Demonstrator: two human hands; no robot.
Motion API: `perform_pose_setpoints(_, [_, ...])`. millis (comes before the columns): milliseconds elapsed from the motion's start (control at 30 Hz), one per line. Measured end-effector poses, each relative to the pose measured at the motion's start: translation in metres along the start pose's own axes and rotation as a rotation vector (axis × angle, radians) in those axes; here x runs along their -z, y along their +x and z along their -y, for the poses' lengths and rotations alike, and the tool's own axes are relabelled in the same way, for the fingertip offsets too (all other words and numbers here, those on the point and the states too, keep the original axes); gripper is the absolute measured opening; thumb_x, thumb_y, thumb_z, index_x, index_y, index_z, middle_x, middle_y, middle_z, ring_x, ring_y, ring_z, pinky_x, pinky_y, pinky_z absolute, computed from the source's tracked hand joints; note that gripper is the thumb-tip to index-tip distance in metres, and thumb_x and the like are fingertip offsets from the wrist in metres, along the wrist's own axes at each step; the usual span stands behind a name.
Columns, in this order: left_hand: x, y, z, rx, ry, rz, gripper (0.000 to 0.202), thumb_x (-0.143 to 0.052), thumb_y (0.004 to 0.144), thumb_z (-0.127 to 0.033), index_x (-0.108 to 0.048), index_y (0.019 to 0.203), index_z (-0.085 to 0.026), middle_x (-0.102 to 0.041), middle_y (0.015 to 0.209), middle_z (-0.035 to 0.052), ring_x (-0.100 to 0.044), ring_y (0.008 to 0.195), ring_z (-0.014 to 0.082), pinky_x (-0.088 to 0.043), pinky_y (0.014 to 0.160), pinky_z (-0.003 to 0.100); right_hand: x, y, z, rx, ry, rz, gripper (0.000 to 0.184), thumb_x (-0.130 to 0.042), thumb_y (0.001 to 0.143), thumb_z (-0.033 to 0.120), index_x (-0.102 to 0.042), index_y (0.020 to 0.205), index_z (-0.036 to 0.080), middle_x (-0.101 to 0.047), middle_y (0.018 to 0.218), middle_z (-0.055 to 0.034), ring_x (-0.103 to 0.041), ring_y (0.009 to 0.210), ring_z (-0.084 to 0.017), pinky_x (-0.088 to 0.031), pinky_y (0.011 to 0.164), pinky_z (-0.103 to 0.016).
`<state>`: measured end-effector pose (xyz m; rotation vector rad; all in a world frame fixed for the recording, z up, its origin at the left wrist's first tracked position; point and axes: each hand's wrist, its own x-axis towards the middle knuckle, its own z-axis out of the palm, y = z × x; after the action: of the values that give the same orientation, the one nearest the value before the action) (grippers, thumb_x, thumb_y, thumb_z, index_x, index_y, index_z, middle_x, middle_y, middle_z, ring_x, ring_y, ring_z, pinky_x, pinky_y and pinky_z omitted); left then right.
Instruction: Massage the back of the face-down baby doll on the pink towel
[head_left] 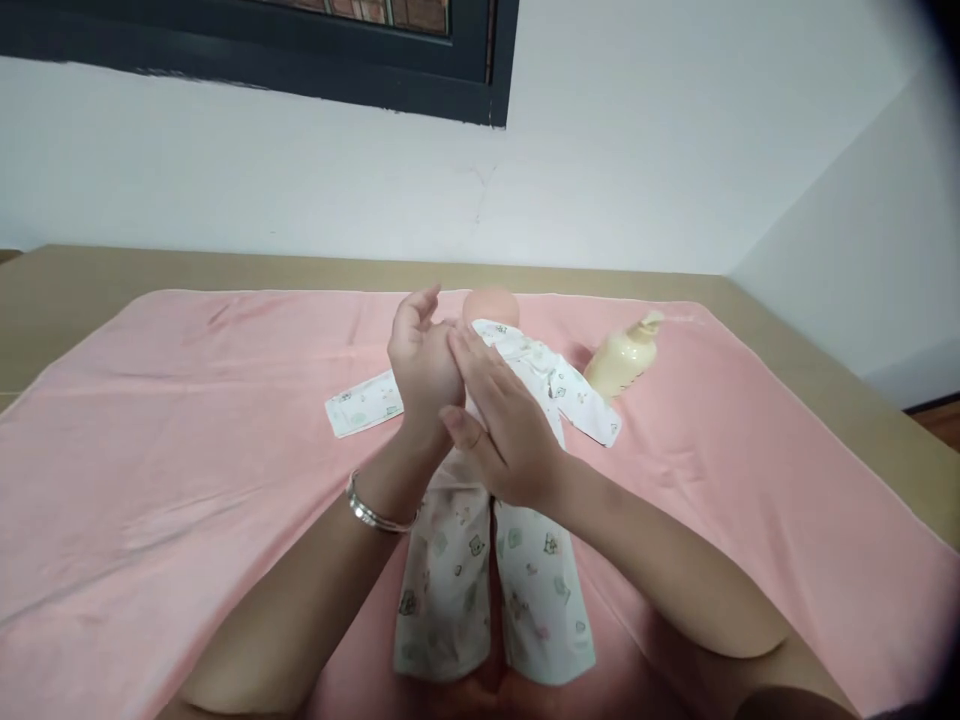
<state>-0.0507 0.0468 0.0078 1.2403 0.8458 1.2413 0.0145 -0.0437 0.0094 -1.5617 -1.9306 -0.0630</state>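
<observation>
A baby doll (491, 303) in a white printed romper (487, 580) lies on its back on a pink towel (187, 470). My left hand (420, 365) is raised over the doll's chest, palm turned up, fingers loosely curled and apart. My right hand (502, 425) lies flat with fingers stretched out, its fingertips pressed against the left palm, just above the doll's chest. Neither hand holds anything. A silver bangle (371, 512) circles my left wrist. The doll's sleeves spread out to both sides.
A pale yellow bottle (624, 357) lies on the towel to the right of the doll's head. The towel covers a tan surface (75, 280) that meets white walls behind and at the right. A dark window frame (300, 60) is above.
</observation>
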Motion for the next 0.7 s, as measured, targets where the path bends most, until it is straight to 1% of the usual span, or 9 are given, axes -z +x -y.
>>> perform_pose_setpoints(33, [0.000,0.006,0.007,-0.099,0.077,-0.061,0.029,-0.052,0.090,-0.024,-0.056,0.119,-0.028,-0.055,0.137,0.0005,-0.045,0.136,0.0197,-0.037,0.117,0.039,-0.004,0.000,-0.011,-0.029,-0.002,-0.019,0.058,-0.026,0.102,0.038,-0.016,0.157,0.021,-0.029,0.160,-0.0045,-0.020,0.150,-0.024,-0.026,0.122,-0.051])
perform_pose_setpoints(100, [-0.001,0.014,0.024,-0.204,0.233,-0.083,0.027,-0.051,0.086,-0.017,-0.061,0.110,-0.023,-0.062,0.125,0.0041,-0.054,0.124,0.0197,-0.041,0.112,0.040,-0.012,0.001,-0.033,-0.105,-0.020,-0.059,0.054,-0.027,0.101,0.032,-0.030,0.154,0.020,-0.038,0.156,-0.0056,-0.027,0.148,-0.024,-0.029,0.120,-0.050])
perform_pose_setpoints(200, [-0.005,0.018,0.046,-0.135,0.305,-0.028,0.026,-0.048,0.084,-0.018,-0.065,0.104,-0.020,-0.067,0.114,0.0056,-0.060,0.112,0.0214,-0.046,0.104,0.040,-0.024,0.005,-0.063,-0.143,-0.024,-0.011,0.050,-0.030,0.099,0.025,-0.045,0.145,0.016,-0.047,0.149,-0.0085,-0.035,0.144,-0.023,-0.030,0.120,-0.047])
perform_pose_setpoints(300, [-0.004,0.017,0.056,-0.087,0.290,-0.034,0.024,-0.047,0.086,-0.024,-0.066,0.100,-0.021,-0.069,0.111,0.0051,-0.061,0.109,0.0217,-0.048,0.100,0.038,-0.034,0.008,-0.080,-0.123,-0.041,0.088,0.048,-0.034,0.096,0.022,-0.050,0.142,0.018,-0.050,0.148,-0.0062,-0.035,0.144,-0.022,-0.023,0.122,-0.049])
perform_pose_setpoints(367, [-0.001,0.018,0.057,-0.091,0.307,-0.042,0.024,-0.047,0.087,-0.026,-0.067,0.098,-0.021,-0.069,0.110,0.0045,-0.061,0.107,0.0214,-0.048,0.098,0.037,-0.038,0.006,-0.079,-0.192,-0.097,0.078,0.047,-0.036,0.097,0.026,-0.050,0.141,0.019,-0.045,0.152,-0.0064,-0.030,0.147,-0.025,-0.021,0.122,-0.053])
perform_pose_setpoints(467, [0.007,0.021,0.059,-0.153,0.392,-0.054,0.025,-0.045,0.088,-0.028,-0.068,0.096,-0.021,-0.071,0.107,0.0040,-0.062,0.104,0.0209,-0.048,0.096,0.035,-0.042,-0.001,-0.066,-0.308,-0.173,0.033,0.053,-0.038,0.097,0.032,-0.044,0.146,0.013,-0.034,0.157,-0.0128,-0.023,0.149,-0.031,-0.024,0.120,-0.057])
perform_pose_setpoints(567, [0.015,0.024,0.065,-0.191,0.465,-0.068,0.026,-0.045,0.089,-0.029,-0.068,0.096,-0.021,-0.072,0.104,0.0042,-0.063,0.101,0.0210,-0.048,0.094,0.035,-0.041,-0.006,-0.053,-0.225,-0.191,0.080,0.058,-0.041,0.095,0.031,-0.040,0.148,0.007,-0.032,0.157,-0.0169,-0.019,0.150,-0.032,-0.021,0.121,-0.057])
perform_pose_setpoints(633, [0.017,0.026,0.070,-0.193,0.480,-0.056,0.028,-0.044,0.089,-0.029,-0.069,0.099,-0.021,-0.072,0.106,0.0047,-0.063,0.102,0.0214,-0.047,0.095,0.035,-0.040,-0.005,-0.054,-0.126,-0.183,0.124,0.057,-0.042,0.094,0.030,-0.042,0.146,0.007,-0.034,0.157,-0.0154,-0.021,0.150,-0.031,-0.016,0.123,-0.056])
perform_pose_setpoints(700, [0.018,0.026,0.073,-0.205,0.495,-0.035,0.029,-0.043,0.089,-0.029,-0.068,0.101,-0.022,-0.071,0.111,0.0052,-0.063,0.105,0.0218,-0.046,0.098,0.036,-0.037,-0.002,-0.062,-0.047,-0.156,0.153,0.056,-0.043,0.093,0.030,-0.045,0.145,0.010,-0.038,0.155,-0.0117,-0.024,0.149,-0.028,-0.014,0.124,-0.053])
